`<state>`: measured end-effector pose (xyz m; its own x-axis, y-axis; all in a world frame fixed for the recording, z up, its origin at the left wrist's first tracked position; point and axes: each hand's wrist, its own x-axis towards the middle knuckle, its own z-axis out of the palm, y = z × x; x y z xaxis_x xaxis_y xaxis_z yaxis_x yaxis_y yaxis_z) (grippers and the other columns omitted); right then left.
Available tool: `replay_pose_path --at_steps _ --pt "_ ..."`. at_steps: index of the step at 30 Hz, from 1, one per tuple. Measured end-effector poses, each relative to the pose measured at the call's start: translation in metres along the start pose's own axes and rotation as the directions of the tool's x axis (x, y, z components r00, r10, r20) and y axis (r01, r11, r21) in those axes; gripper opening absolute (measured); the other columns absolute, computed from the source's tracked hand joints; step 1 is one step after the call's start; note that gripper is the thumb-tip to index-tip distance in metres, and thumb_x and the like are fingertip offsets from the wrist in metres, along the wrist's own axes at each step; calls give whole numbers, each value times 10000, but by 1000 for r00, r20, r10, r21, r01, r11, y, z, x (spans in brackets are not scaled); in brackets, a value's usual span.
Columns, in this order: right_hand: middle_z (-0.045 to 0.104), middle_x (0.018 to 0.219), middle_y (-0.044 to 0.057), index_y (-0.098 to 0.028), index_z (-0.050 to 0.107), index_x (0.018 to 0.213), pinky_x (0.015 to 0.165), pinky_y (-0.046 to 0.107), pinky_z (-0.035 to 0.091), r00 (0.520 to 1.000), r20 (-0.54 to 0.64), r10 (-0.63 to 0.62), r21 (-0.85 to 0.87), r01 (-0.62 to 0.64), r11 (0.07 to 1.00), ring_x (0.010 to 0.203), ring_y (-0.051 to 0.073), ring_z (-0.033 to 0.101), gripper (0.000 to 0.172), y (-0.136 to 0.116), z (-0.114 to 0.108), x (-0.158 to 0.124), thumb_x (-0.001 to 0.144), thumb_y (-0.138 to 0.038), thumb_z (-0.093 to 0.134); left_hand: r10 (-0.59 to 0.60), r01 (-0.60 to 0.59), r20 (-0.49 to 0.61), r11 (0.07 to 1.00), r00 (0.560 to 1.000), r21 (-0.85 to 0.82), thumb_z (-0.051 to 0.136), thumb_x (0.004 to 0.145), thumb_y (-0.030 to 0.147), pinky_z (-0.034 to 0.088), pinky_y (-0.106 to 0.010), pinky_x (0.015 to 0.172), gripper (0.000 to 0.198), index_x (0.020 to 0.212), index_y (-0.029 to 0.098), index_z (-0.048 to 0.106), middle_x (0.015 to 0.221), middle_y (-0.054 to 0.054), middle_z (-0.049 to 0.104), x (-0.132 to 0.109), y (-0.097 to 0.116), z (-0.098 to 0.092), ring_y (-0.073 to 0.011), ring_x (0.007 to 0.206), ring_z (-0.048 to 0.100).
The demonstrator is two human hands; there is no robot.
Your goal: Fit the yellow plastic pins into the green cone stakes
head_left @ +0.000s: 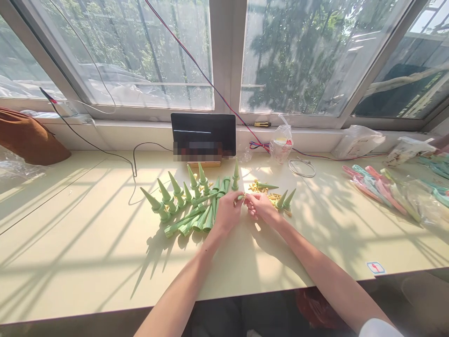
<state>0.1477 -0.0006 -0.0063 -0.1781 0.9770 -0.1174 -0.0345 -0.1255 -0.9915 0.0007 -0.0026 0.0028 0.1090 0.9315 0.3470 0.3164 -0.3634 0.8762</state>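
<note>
Forearms (185, 281) nearest; green piece (240, 197) pinched in left hand (228, 209).

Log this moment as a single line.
left hand: holding small green piece; right hand: fingertips at same piece, grip unclear; left side: green cones; right side: yellow pieces; behind: dark screen

No wording legible; sticker (376, 267) at lower right of frame, on table (70, 285) near its front edge, bears a red mark within a blue border; red print on bagged cup (281, 147), right of centre, unreadable.
</note>
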Motion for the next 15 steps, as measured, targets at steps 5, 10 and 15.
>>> replay_pose_path --at_steps 5,10,15 --pt "480 559 -24 -216 504 723 318 258 333 979 -145 -143 -168 119 979 373 120 458 351 0 1 -3 868 -532 547 31 -29 -17 994 999 108 640 801 260 322 -251 582 185 625 208 613 607 -8 556 -2 0 1 -143 542 425" --pt "525 557 -22 -215 530 824 370 269 373 898 -289 -332 -367 217 905 359 129 475 300 -2 -1 -5 912 -499 491 -36 32 25 990 999 139 609 826 352 241 -254 524 385 525 206 418 502 23 406 -1 1 0 -123 491 332" --pt "623 691 43 -202 552 874 421 277 418 853 -337 -399 -453 224 863 456 154 544 285 -5 -5 -3 910 -476 480 -148 134 158 986 976 99 590 822 366 162 -252 488 503 456 213 280 483 40 245 -1 -3 -1 -105 474 209"
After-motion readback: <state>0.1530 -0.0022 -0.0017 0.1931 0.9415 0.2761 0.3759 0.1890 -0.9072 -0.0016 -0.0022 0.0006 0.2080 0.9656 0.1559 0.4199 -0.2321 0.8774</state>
